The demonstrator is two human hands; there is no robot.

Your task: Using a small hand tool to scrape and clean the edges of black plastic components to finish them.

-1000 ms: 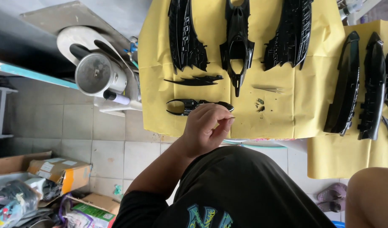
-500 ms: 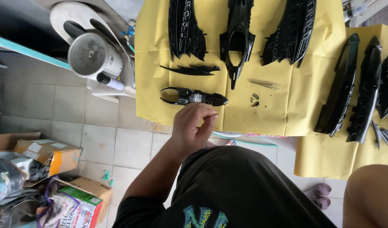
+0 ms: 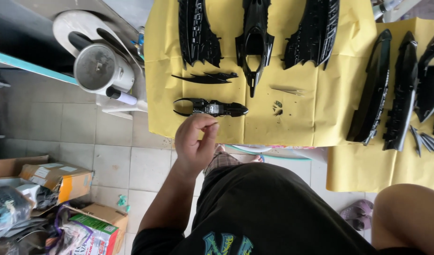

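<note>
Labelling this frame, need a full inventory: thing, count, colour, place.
yellow paper sheets: 2, yellow, under the parts
large black panels: 3, black, top of left sheet
thin black spike piece: 1, black, below left panel
small black clawed part: 1, black, left sheet, nearest the hand
long black side pieces: several, black, right sheet
grey pot: 1, grey, left, on a white stand
cardboard boxes: several, brown, floor lower left
left hand: 1, raised below the clawed part, fingers pinched; what they hold, if anything, cannot be told
right hand: not in view
</note>
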